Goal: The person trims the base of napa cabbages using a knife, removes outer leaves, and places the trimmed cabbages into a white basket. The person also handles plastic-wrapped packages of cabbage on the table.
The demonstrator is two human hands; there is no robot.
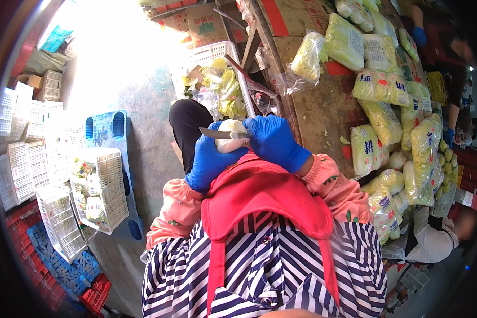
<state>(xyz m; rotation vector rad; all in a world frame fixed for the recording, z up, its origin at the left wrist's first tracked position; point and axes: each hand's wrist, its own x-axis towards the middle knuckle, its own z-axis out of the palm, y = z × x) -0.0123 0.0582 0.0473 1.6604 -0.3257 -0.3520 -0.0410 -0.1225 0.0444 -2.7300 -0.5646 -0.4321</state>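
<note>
My left hand [216,157], in a blue glove, is closed around a white vegetable [227,145], whose exact kind I cannot tell. My right hand [277,139], gloved in blue too, grips a knife whose handle is hidden in the fist. The knife's dark blade [215,133] lies across the upper part of the vegetable, and a pale piece sits against the blade. Just beyond the hands stands a white plastic crate [242,85] holding yellow-green leaves [230,89] and clear plastic film.
Bagged napa cabbages [377,85] cover the cardboard-topped surface [318,115] at the right. At the left are stacked white crates [113,187] and a blue pallet [129,179]. Other people [433,238] are at the far right. A wooden beam [276,59] edges the cardboard.
</note>
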